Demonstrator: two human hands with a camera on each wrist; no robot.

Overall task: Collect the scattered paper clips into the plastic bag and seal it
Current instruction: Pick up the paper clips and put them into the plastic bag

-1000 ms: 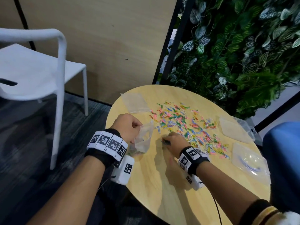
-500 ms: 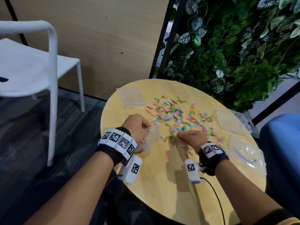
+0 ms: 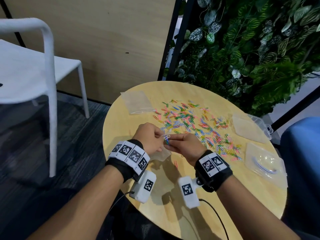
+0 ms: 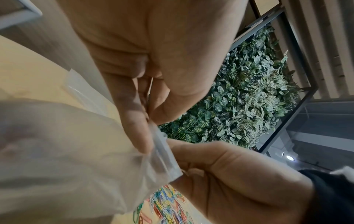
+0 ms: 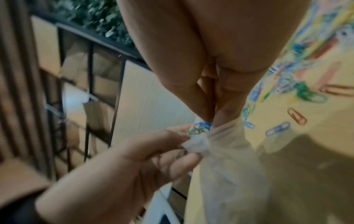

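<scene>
A clear plastic bag (image 3: 160, 155) hangs from my left hand (image 3: 161, 137), which pinches its rim (image 5: 197, 145) just above the round wooden table (image 3: 225, 196). My right hand (image 3: 170, 138) pinches a small bunch of coloured paper clips (image 5: 199, 128) right at the bag's mouth, so both hands meet there. In the left wrist view my left fingers (image 4: 134, 121) grip the bag's top strip (image 4: 164, 157). A broad scatter of coloured paper clips (image 3: 190, 122) lies on the table beyond my hands. A lone pink clip (image 3: 175, 164) lies under my right wrist.
Three more clear bags lie flat: far left (image 3: 136, 103), right (image 3: 245, 127) and near right (image 3: 261, 161). A clear plastic box (image 3: 263, 126) sits at the right edge. A white chair (image 3: 34, 66) stands left, a plant wall (image 3: 251, 49) behind.
My right hand left the clip pile and came left to the bag's mouth with a bunch of clips. My left hand kept hold of the bag and turned its mouth toward the right hand.
</scene>
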